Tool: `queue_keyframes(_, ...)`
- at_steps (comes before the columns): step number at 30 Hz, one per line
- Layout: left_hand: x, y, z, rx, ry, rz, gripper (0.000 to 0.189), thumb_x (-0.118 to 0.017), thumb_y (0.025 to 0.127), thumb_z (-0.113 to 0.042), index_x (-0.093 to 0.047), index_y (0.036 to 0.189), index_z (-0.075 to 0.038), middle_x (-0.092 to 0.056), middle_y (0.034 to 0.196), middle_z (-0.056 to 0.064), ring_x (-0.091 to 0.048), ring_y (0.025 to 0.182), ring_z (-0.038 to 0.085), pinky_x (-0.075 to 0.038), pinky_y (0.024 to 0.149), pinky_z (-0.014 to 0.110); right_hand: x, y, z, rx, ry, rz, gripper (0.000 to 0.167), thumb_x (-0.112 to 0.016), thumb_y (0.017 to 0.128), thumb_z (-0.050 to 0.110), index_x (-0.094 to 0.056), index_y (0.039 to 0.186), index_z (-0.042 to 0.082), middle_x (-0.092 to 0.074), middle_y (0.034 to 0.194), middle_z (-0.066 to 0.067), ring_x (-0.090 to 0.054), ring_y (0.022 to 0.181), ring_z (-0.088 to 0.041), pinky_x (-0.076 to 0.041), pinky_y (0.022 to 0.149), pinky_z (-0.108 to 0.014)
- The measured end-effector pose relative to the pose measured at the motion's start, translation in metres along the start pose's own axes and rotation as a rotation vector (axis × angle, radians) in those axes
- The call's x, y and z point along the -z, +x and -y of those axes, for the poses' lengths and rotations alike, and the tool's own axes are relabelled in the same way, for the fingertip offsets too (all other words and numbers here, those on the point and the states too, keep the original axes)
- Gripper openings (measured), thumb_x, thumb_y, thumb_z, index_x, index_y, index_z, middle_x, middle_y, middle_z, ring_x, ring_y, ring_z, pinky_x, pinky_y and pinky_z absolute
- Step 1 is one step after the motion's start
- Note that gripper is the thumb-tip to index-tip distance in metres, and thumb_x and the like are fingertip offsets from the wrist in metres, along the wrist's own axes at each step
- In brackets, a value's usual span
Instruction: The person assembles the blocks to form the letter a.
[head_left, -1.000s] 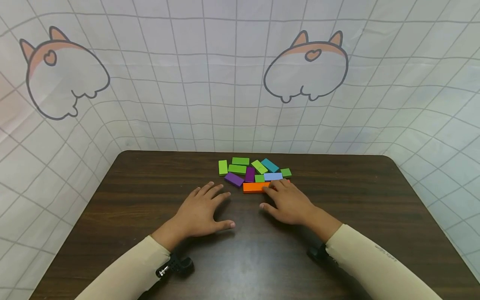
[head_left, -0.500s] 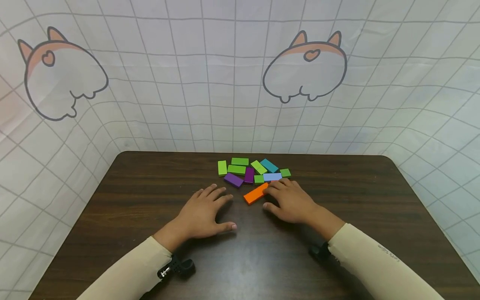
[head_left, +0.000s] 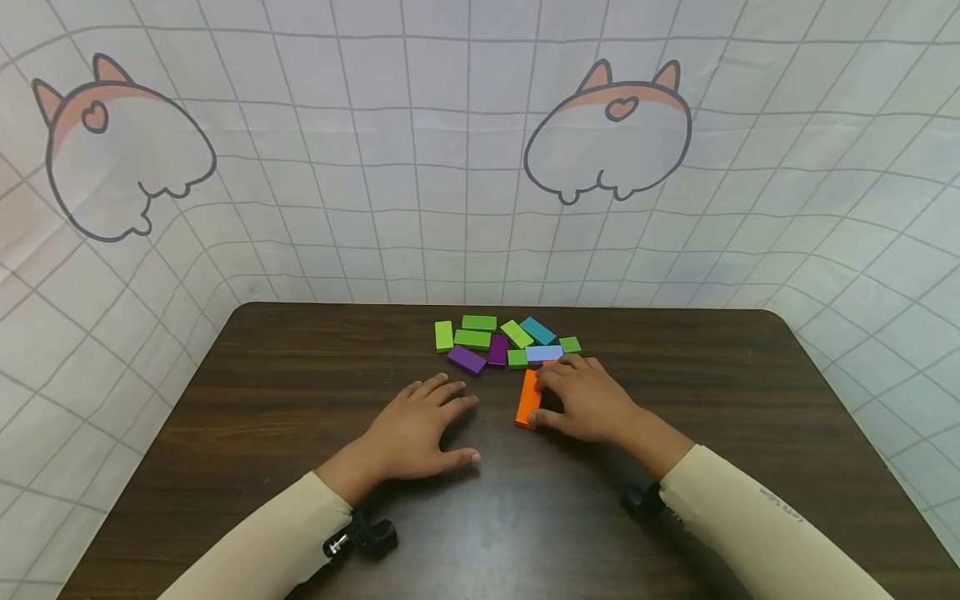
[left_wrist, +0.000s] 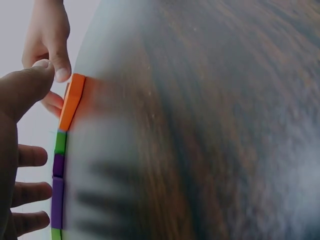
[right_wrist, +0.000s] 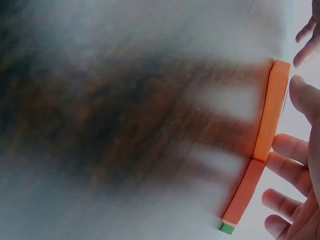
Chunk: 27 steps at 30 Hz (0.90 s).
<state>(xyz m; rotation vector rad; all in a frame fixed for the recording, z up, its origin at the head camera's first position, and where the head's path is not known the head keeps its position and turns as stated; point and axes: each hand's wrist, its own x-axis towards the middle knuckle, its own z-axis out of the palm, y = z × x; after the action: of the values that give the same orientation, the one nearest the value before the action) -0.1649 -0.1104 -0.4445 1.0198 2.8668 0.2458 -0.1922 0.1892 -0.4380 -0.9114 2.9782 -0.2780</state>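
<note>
My right hand [head_left: 588, 400] lies beside an orange block [head_left: 527, 400], its thumb by the near end and a finger at the far part. In the right wrist view the orange block [right_wrist: 273, 110] stands end to end with a red-orange block [right_wrist: 243, 192], with fingertips against them where they meet; the thumb tip is close to the upper end. No curl round the block shows. To the left, my left hand [head_left: 412, 429] hovers or rests low over the table, fingers spread, holding nothing. Most of the red-orange block is hidden behind the right hand in the head view.
Behind the hands lie purple blocks [head_left: 467, 360], green blocks [head_left: 472, 339], a light blue block [head_left: 543, 354] and a teal block [head_left: 538, 331], near the far edge of the dark wooden table [head_left: 337, 350]. A white gridded cloth [head_left: 360, 208] hangs around it.
The orange block has swung from lying crosswise to pointing nearly toward me, its left end coming nearer and rightward. My right hand moved slightly with it; the left hand shifted a little right.
</note>
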Motion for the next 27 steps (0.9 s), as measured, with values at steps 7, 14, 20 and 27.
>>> queue_keyframes(7, -0.006, 0.008, -0.006, -0.104, -0.003, -0.007, 0.076, -0.05, 0.096, -0.071, -0.048, 0.154, -0.022, -0.042, 0.159, 0.004, -0.029, 0.15, 0.033, -0.025, 0.118, 0.057, 0.0, 0.002, -0.002, -0.009, 0.007, 0.007, 0.045, -0.074, 0.09, 0.055, -0.07, 0.115, 0.017, -0.066, 0.132, -0.004, -0.049, 0.129, -0.034, -0.036, 0.105, -0.053)
queue_keyframes(14, -0.013, 0.019, -0.016, -0.167, -0.002, 0.003, 0.08, -0.049, 0.096, -0.071, -0.041, 0.158, -0.021, -0.04, 0.16, 0.004, -0.03, 0.15, 0.032, -0.026, 0.118, 0.056, -0.001, 0.003, -0.008, -0.006, 0.005, 0.027, 0.054, -0.075, 0.09, 0.054, -0.069, 0.128, 0.017, -0.065, 0.136, -0.002, -0.048, 0.132, -0.033, -0.036, 0.105, -0.052)
queue_keyframes(20, -0.017, 0.029, -0.027, -0.199, 0.023, 0.032, 0.082, -0.049, 0.095, -0.072, -0.039, 0.16, -0.023, -0.033, 0.164, 0.003, -0.027, 0.151, 0.032, -0.025, 0.118, 0.056, 0.001, 0.003, -0.013, 0.023, -0.009, 0.041, 0.056, -0.075, 0.09, 0.053, -0.069, 0.133, 0.017, -0.062, 0.141, -0.002, -0.046, 0.133, -0.035, -0.036, 0.106, -0.055)
queue_keyframes(27, -0.021, 0.039, -0.036, -0.237, 0.06, 0.041, 0.083, -0.046, 0.095, -0.075, -0.032, 0.162, -0.028, -0.025, 0.168, 0.001, -0.027, 0.151, 0.033, -0.025, 0.118, 0.056, 0.002, 0.001, -0.017, 0.043, 0.0, 0.044, 0.056, -0.076, 0.09, 0.051, -0.068, 0.134, 0.017, -0.062, 0.141, -0.004, -0.046, 0.132, -0.034, -0.035, 0.106, -0.055)
